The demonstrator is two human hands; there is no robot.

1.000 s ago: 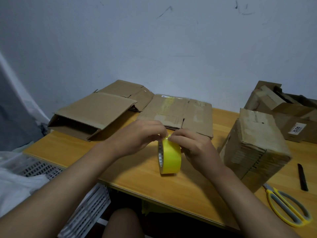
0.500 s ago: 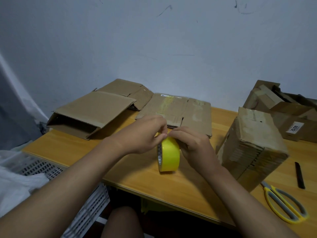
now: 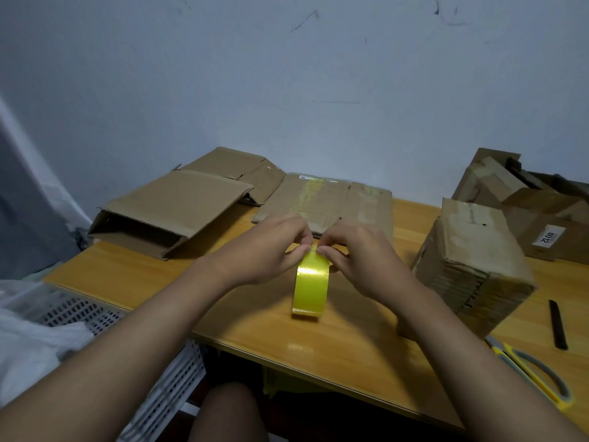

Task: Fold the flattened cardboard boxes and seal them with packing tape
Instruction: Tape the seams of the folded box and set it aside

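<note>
The wooden tabletop carries all items; its right end is cut off by the frame. Behind the tape roll lie flattened cardboard boxes, partly hidden by the hands. Right of the roll stands a bundled stack of cardboard; further right, yellow scissors are cut off at the tabletop edge. The roll stands on edge near the tabletop's front edge. The left hand and right hand pinch the roll's top, fingers curled together; the tape end itself cannot be made out.
</note>
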